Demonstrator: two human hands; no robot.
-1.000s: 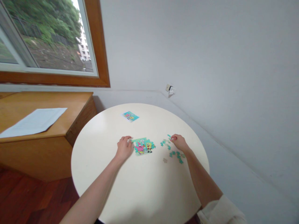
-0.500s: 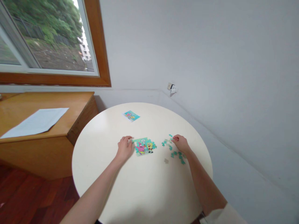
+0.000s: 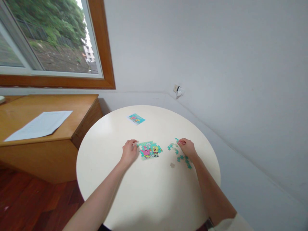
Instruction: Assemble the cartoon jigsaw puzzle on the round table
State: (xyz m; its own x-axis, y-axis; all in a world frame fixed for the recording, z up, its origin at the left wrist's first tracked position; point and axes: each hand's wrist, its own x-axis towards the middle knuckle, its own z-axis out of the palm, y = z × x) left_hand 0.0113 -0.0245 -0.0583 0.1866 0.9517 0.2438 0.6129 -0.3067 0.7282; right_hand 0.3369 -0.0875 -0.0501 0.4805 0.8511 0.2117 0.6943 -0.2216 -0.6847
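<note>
A partly assembled cartoon jigsaw [image 3: 149,149] lies in the middle of the round cream table [image 3: 146,189]. My left hand [image 3: 129,151] rests at its left edge, fingers curled against the puzzle. To the right, several loose teal pieces [image 3: 183,158] are scattered on the table. My right hand [image 3: 187,148] sits among them, fingertips pinched on one small teal piece [image 3: 176,140] at the far side of the pile. One piece [image 3: 172,165] lies face down, nearer to me.
A small reference picture card [image 3: 136,118] lies at the table's far side. A wooden desk [image 3: 48,128] with a white sheet of paper [image 3: 39,125] stands to the left under a window. Grey walls meet behind the table, with a wall socket [image 3: 178,89].
Both hands have stayed almost where they were; the view has shifted slightly to the left. The right hand's fingers remain at the far pieces of the pile.
</note>
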